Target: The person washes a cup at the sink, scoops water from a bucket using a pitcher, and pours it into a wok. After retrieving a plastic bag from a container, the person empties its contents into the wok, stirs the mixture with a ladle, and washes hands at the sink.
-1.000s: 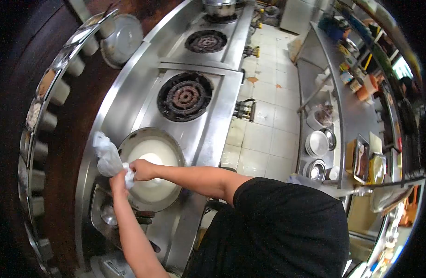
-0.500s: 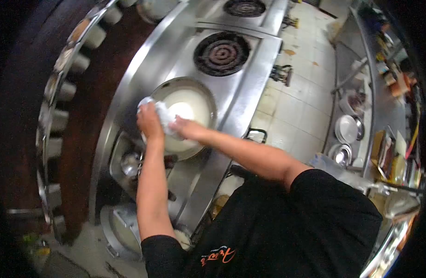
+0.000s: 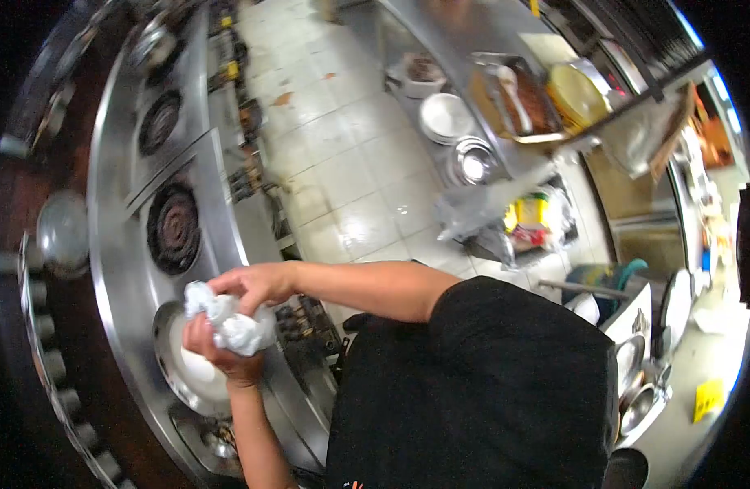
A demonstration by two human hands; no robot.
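A crumpled white bag [image 3: 248,332], thin and plastic-looking, is bunched between my two hands. My left hand [image 3: 216,352] is closed around its lower side. From above, my right hand [image 3: 257,284] grips it with thumb and fingers. Both hands are raised above the near rim of a wide round pan [image 3: 164,371] on the stove. Pale white liquid [image 3: 197,367] fills the pan, partly hidden by my left hand and forearm.
Coil burners [image 3: 175,228] line the steel stove [image 3: 114,244]. A trash bin with a plastic liner [image 3: 505,253] stands across the tiled floor [image 3: 350,179]. White plates [image 3: 446,116] and metal bowls [image 3: 472,163] sit on a lower shelf; a tray of brown food [image 3: 538,102] is above.
My view has swung right, bringing the trash bin into sight. My hands have lifted the bag from over the liquid toward the pan's edge, bunching it together.
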